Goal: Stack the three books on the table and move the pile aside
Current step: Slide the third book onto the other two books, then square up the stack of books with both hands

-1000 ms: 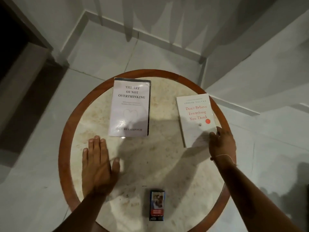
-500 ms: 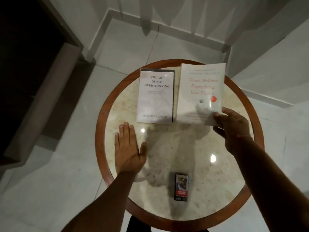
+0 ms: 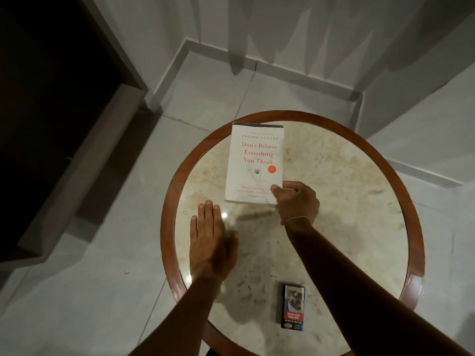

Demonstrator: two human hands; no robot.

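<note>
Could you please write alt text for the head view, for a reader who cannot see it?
On a round marble table, the right hand pinches the near right corner of a white book, "Don't Believe Everything You Think", lying on a dark-edged book. The left hand rests flat nearby; a small dark box lies nearer.

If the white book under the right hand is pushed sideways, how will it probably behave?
The white book looks like a paperback, so it may flex if lifted by the corner the right hand holds. Lying flat, it should slide, not tip. The table shows glossy reflections, so it probably slides easily.
</note>
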